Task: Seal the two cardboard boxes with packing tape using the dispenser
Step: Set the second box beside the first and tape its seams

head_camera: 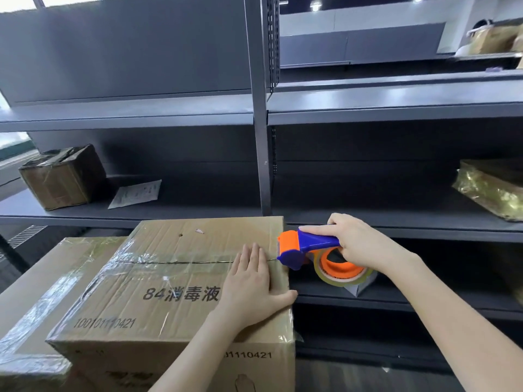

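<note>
A printed cardboard box (158, 301) stands in front of me, clear tape running along its top seam. My left hand (254, 287) lies flat on the lid near the right edge, fingers straight over the seam, thumb hooked over the edge. My right hand (356, 244) grips the blue handle of the orange-and-blue tape dispenser (300, 247), whose head touches the box's right edge at the seam's end. Its tape roll (339, 270) hangs past the box. A second taped cardboard box (42, 301) sits lower on the left, partly hidden by the first.
Dark metal shelving (368, 111) fills the space behind. On a shelf at the left sit a small taped carton (62, 176) and a paper sheet (135, 193). A gold-wrapped package (492, 188) lies at the right.
</note>
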{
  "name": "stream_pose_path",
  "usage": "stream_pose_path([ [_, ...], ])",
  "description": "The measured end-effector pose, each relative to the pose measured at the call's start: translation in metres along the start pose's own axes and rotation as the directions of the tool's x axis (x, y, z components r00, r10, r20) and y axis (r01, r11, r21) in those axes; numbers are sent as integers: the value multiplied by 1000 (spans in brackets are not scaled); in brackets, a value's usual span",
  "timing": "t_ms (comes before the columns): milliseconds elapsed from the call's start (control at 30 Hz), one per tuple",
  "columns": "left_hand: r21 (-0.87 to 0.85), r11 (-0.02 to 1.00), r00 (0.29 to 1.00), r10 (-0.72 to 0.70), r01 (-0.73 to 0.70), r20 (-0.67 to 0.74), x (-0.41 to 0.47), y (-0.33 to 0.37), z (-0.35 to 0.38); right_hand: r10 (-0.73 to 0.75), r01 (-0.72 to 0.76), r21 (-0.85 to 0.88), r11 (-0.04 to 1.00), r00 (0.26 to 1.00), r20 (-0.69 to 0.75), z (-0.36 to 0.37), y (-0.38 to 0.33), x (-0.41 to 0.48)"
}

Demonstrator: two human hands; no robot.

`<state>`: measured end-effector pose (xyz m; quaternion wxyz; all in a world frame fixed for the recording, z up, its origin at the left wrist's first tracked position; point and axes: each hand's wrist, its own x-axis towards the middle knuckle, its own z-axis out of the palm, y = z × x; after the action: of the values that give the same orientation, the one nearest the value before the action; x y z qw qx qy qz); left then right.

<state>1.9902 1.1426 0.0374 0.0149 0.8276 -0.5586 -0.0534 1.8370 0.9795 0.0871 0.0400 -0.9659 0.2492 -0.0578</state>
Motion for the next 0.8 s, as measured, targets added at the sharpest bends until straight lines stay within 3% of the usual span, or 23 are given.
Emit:
stream_pose_path([
  [167, 16, 999, 999, 28, -29, 21, 2, -5, 1, -16, 16, 67, 998, 1000, 0, 0, 11, -16],
  [267, 17, 999, 999, 32, -33, 39, 6, -7, -1, 72, -72, 58, 996, 997, -3, -11, 36, -31],
  [433, 62, 993, 995, 96, -98, 21, 4, -10, 3, 108, -108, -22, 994, 994, 9, 9, 32, -39],
  [600, 72, 953, 953, 299, -296, -44, 8, -4, 3, 82, -81, -29, 996, 996, 18, 35, 35, -37],
  [700, -70, 952, 954, 295, -298, -47, 14, 6, 0, 46, -47, -111, 993, 999, -11, 38, 33, -32],
  [800, -35, 956, 955, 290, -292, -60, 19, 11, 2, 34, -32, -173, 984, 999, 8, 36, 28, -30],
])
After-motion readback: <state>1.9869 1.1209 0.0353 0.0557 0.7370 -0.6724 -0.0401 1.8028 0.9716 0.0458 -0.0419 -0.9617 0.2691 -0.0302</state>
